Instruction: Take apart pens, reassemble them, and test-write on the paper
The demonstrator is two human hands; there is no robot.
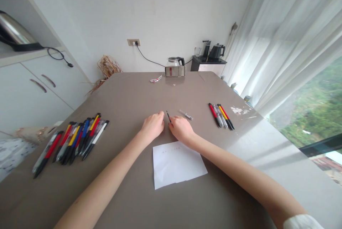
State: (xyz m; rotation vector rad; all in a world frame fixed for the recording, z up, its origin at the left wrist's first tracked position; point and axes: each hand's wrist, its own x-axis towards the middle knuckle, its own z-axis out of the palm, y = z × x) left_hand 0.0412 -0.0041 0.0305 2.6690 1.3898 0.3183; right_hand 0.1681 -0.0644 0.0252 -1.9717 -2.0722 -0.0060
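Observation:
My right hand [182, 128] is closed around a thin dark pen part [168, 116], slim like a refill, which sticks up and left from the fingers. Close beside it, my left hand [153, 126] has its fingers curled together; whatever they hold, if anything, is hidden. Just beyond the right hand lies a clear pen barrel [186, 115], apart from the fingers. Below the hands is a sheet of white paper [177, 166] with faint small marks near its top edge, partly under the right wrist.
A heap of several pens [72, 140] lies on the table's left side. Several more pens [221, 116] lie in a row at the right. A glass pot [175, 61] on a metallic box [175, 71] and a crumpled wrapper [155, 79] are at the far edge.

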